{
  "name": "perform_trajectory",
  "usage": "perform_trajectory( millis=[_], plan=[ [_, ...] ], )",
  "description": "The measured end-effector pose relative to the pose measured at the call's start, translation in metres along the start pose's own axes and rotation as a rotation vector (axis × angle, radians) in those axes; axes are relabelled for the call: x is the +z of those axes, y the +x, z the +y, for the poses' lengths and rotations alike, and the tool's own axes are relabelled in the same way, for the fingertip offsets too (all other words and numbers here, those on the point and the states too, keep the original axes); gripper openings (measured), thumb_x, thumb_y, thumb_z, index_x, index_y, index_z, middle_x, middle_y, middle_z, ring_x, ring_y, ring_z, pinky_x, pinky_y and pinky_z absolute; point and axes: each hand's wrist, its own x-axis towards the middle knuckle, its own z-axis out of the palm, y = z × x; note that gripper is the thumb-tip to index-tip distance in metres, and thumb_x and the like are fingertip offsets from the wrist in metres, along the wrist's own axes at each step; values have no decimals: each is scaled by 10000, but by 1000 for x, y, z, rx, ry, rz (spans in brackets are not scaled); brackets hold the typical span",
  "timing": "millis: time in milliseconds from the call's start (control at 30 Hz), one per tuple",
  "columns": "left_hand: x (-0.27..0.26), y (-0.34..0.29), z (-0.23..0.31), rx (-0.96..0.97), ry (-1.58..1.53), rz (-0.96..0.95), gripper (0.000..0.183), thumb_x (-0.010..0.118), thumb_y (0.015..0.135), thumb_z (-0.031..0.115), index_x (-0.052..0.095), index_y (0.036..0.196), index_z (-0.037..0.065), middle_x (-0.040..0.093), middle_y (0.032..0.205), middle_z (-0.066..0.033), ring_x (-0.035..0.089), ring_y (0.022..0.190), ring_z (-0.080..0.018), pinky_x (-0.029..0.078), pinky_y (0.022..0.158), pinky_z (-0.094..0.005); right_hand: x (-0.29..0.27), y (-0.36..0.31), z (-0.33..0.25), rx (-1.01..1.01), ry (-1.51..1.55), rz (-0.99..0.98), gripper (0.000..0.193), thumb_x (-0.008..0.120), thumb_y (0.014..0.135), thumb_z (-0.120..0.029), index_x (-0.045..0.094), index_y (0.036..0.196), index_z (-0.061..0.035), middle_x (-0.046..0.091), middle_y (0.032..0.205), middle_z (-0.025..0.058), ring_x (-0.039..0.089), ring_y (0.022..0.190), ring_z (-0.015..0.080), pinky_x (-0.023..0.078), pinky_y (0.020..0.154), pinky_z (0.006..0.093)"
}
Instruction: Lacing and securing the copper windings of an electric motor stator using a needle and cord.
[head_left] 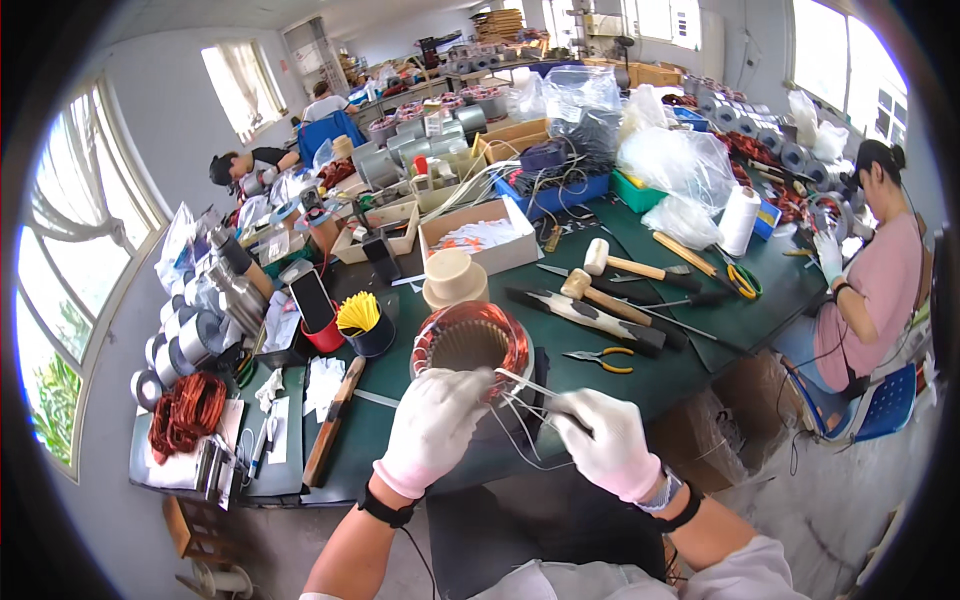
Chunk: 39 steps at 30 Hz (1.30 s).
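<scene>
A motor stator [523, 340] with a ring of copper windings stands upright on the green table in front of me. Several thin white leads [520, 420] come off its near right side. My left hand [435, 425], in a white glove, is at the near rim with its fingers curled together; motion blurs the fingertips, so what they pinch is hidden. To the right, my gloved right hand [607, 440] is closed on a white lead, which runs taut from the stator. Behind the stator sits a cream round block [455, 278].
Mallets [615, 260], pliers [603, 358] and scissors [742, 280] lie to the right. On the left are a wooden stick [335, 420], a cup of yellow sleeves [368, 328], a phone [313, 302] and copper coils [188, 415]. A co-worker [868, 275] sits at the right.
</scene>
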Motion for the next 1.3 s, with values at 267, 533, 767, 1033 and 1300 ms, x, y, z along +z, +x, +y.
perform_trajectory(
  millis=[267,533,767,1033,1300],
  plan=[
    [13,-9,-10,88,19,86,441,853,734,-24,757,1160,39,758,1094,-115,719,923,-328,566,832,-427,19,2,-36,439,486,-62,217,714,973,-61,694,1184,-16,697,794,60,652,676,119,520,645,282],
    [8,-13,-16,36,-79,55,383,843,784,10,765,1156,52,761,1121,-105,701,987,-331,564,869,-426,1,7,-6,6,-19,-60,405,853,872,-210,637,1169,-41,653,776,80,684,659,234,525,598,358],
    [17,-8,-5,5,-101,133,373,838,754,-77,756,1103,25,763,1114,-138,715,1020,-311,565,920,-409,17,-7,16,7,-189,-120,308,779,955,-262,583,1042,-41,707,871,180,712,787,412,566,680,477],
    [13,-4,-1,-15,-82,56,397,844,751,-40,783,1135,43,768,1124,-105,710,1012,-300,559,929,-400,-14,13,-22,52,292,-40,238,813,921,-127,748,1145,-77,682,908,75,625,734,233,497,676,322],
    [5,-16,-7,-36,-42,70,378,834,756,-48,778,1120,39,765,1110,-108,712,991,-305,559,913,-405,-99,-31,-62,184,863,-420,283,631,1073,-175,762,1222,26,758,905,181,751,824,255,603,785,435]
  ],
)
